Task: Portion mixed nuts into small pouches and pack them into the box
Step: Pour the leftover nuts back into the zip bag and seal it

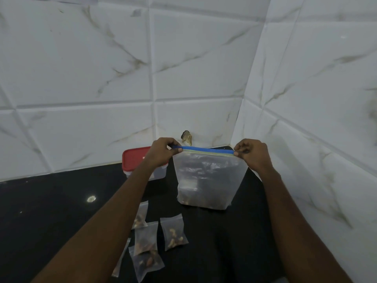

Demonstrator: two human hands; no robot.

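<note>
Left of the large zip bag [208, 180], a clear box [142, 170] with its red lid on stands on the black table [51, 211], partly hidden behind the left forearm. In front of the bag and to its left, several small pouches [173, 233] holding nuts lie flat on the table. The left hand [161, 152] has its fingers pinched on the left end of the bag's blue zip strip [204, 149]. The bag stands upright near the tiled wall corner, with a few nuts at its bottom. The right hand [252, 154] pinches the strip's right end.
</note>
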